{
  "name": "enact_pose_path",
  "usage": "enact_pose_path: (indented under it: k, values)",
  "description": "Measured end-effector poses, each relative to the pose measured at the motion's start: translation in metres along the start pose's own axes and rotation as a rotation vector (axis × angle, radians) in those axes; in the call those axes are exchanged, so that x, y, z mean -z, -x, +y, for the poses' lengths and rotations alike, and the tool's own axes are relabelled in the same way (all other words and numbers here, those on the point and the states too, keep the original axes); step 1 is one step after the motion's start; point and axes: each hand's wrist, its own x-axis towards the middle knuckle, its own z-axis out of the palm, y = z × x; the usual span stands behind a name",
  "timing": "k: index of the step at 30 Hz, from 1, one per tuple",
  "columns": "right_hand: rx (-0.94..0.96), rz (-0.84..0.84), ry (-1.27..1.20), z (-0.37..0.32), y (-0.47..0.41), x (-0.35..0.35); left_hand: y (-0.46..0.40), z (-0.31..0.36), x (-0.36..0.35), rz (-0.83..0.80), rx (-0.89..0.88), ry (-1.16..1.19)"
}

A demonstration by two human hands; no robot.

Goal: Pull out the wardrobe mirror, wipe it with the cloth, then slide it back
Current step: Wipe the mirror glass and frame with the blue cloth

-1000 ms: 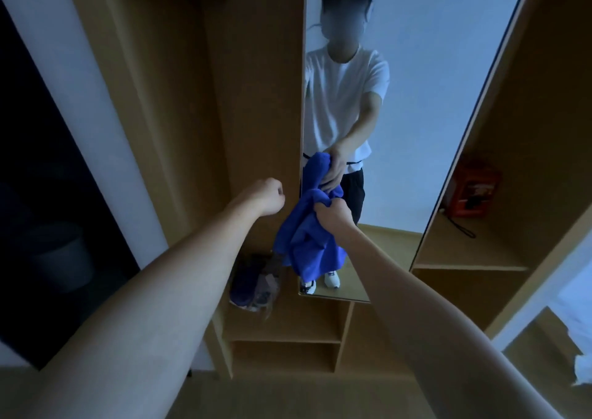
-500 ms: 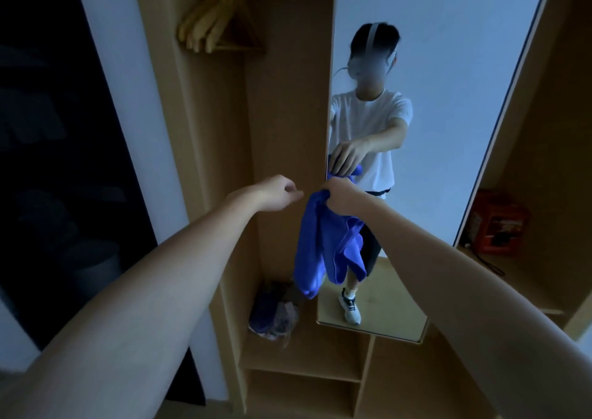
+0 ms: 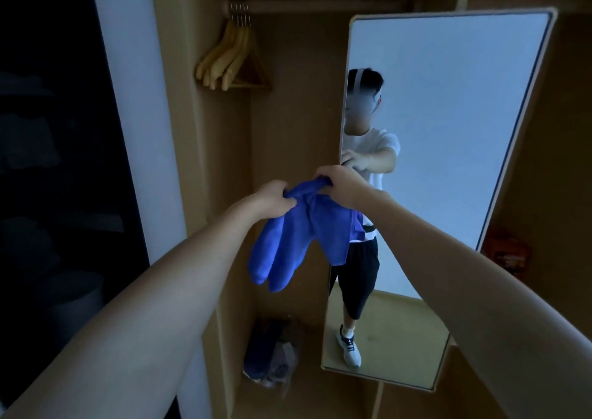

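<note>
Mirror (image 3: 442, 149) stands tall, facing us. Left hand (image 3: 272, 199) and right hand (image 3: 339, 186) both pinch the blue cloth (image 3: 294, 239), which hangs down below the curled fingers.

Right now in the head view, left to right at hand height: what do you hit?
White wall panel → left hand gripping the blue cloth → right hand, also gripping it → mirror → red object on the shelf behind the mirror's right edge.
</note>
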Motion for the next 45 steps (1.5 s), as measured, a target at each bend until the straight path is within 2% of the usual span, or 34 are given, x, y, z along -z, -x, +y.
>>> enact_pose_path:
  k: [3, 6, 10, 19, 26, 29, 32, 35, 39, 43, 45]
  values:
    - [-0.061, 0.100, 0.061, 0.007, -0.011, 0.011, -0.013, 0.010, 0.006, 0.137, 0.036, 0.077]
    - [-0.096, 0.211, 0.104, 0.009, -0.022, 0.031, -0.027, 0.022, 0.018, 0.249, 0.110, 0.257]
    - [-0.159, 0.322, 0.159, 0.009, -0.037, 0.068, -0.045, 0.037, 0.041, 0.291, 0.223, 0.519]
    - [-0.153, 0.491, 0.363, 0.017, -0.073, 0.163, -0.081, 0.089, 0.083, 0.360, 0.075, 0.581]
    - [-0.179, 0.523, 0.464, 0.017, -0.111, 0.197, -0.120, 0.150, 0.107, 0.399, -0.031, 0.744]
    - [-0.174, 0.555, 0.532, 0.019, -0.127, 0.213, -0.137, 0.173, 0.116, 0.466, -0.118, 0.762]
    - [-0.248, 0.503, 0.601, 0.024, -0.134, 0.228, -0.152, 0.192, 0.131, 0.591, -0.192, 0.766]
    - [-0.293, 0.409, 0.674, 0.036, -0.133, 0.231, -0.164, 0.211, 0.145, 0.593, -0.243, 0.823]
    - [-0.304, 0.466, 0.588, 0.047, -0.141, 0.227, -0.177, 0.224, 0.153, 0.560, -0.180, 0.726]
    - [-0.354, 0.458, 0.580, 0.048, -0.143, 0.229, -0.177, 0.219, 0.159, 0.632, -0.021, 0.326]
    - [-0.345, 0.446, 0.611, 0.048, -0.141, 0.228, -0.172, 0.224, 0.161, 0.569, -0.023, 0.323]
